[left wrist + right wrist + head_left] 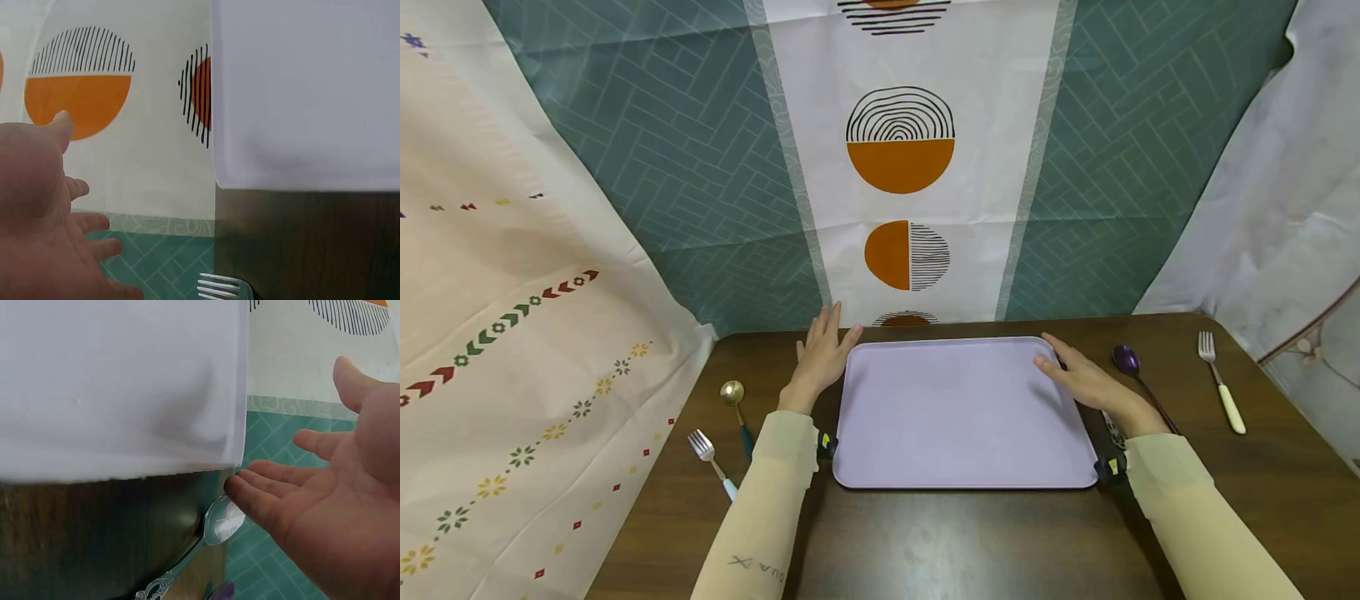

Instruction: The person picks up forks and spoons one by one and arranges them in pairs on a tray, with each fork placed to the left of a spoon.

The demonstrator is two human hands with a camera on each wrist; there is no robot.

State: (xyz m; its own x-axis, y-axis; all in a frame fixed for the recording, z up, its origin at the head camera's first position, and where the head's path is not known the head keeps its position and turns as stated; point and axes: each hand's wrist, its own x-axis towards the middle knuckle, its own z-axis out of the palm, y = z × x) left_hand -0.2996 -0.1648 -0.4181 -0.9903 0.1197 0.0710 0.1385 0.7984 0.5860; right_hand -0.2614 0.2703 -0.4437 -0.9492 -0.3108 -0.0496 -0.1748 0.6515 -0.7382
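Head view: silver spoon [1113,429] mostly hidden by right hand [1088,382]; blue-handled fork [703,447] tip-of-handle behind left sleeve [760,517]. Left wrist view: tray [312,94] cropped top, right.

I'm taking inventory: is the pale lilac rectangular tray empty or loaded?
Empty: the pale lilac rectangular tray shows a bare surface within its rim in the head view, with only soft shadows.

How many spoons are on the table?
3: gold spoon left of the left hand; silver spoon beside the tray, mostly hidden by the right hand in the head view; purple spoon right of that hand. Others may be hidden.
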